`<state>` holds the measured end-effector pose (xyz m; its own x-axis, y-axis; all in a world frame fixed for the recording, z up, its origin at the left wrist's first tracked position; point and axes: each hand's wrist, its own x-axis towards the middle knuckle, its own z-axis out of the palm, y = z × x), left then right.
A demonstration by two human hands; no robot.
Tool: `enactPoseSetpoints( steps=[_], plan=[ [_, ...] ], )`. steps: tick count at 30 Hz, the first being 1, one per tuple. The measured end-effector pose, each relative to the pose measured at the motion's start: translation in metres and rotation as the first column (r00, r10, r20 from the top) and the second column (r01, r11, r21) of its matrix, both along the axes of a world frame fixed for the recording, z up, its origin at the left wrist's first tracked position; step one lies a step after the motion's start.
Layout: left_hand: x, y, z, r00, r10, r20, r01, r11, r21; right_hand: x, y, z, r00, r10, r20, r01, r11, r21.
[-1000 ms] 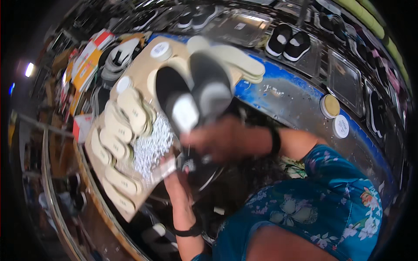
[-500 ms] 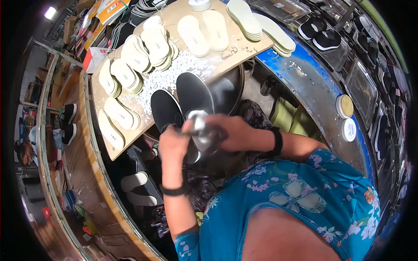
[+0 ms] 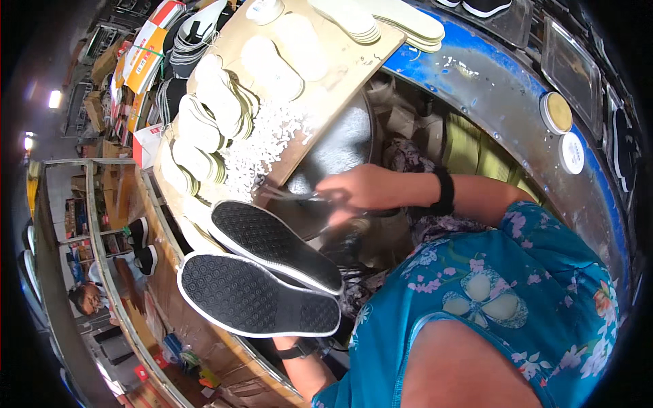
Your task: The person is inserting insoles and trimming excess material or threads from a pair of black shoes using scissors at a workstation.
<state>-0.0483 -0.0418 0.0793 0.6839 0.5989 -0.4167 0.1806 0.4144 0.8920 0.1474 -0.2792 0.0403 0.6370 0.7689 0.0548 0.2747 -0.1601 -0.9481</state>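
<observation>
Two black shoes with white edges are held up with their patterned soles facing me, the nearer shoe (image 3: pixel 252 292) partly over the farther shoe (image 3: pixel 272 245). My left hand (image 3: pixel 286 341) is behind the nearer shoe and supports the pair; its fingers are hidden. To the right of the shoes, my right hand (image 3: pixel 364 189) is closed round a blurred metal tool with slim blades, apparently scissors (image 3: pixel 289 195). The blades point left, over the board's edge beyond the shoes. Small white scraps (image 3: pixel 262 153) lie scattered on the wooden board (image 3: pixel 340 88).
Stacks of cream insoles (image 3: pixel 204 122) line the board's left side, with more insoles (image 3: pixel 347 20) at its far edge. A blue-edged metal bench (image 3: pixel 490 88) curves along the right, bearing a round tin (image 3: pixel 556 112) and a white lid (image 3: pixel 571 153). Another person (image 3: pixel 87 299) is at far left.
The shoes have swung left and turned soles toward me, carried by my left hand. My right hand has come apart from them with the scissors. The view has shifted too.
</observation>
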Motion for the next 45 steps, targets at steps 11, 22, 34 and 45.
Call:
enactPoseSetpoints(
  steps=[11, 22, 34, 45],
  plan=[
    [-0.058, -0.006, -0.013, 0.999, -0.017, -0.033, 0.013, 0.992, -0.123, -0.024, 0.045, 0.017, 0.963, -0.059, 0.262, 0.065, 0.998, -0.014],
    [-0.043, -0.009, -0.028, 0.993, -0.078, -0.088, 0.054, 0.968, -0.245, -0.028, 0.049, 0.002, 0.945, -0.112, 0.307, 0.125, 0.992, -0.024],
    [-0.040, -0.004, -0.029, 0.966, -0.238, -0.100, 0.197, 0.930, -0.309, -0.032, 0.035, 0.033, 0.916, -0.103, 0.387, 0.124, 0.992, -0.028],
    [-0.047, 0.005, -0.070, 0.967, -0.251, 0.044, 0.255, 0.953, -0.163, 0.021, -0.071, 0.016, 0.828, -0.510, 0.233, 0.556, 0.802, -0.217]
  ],
)
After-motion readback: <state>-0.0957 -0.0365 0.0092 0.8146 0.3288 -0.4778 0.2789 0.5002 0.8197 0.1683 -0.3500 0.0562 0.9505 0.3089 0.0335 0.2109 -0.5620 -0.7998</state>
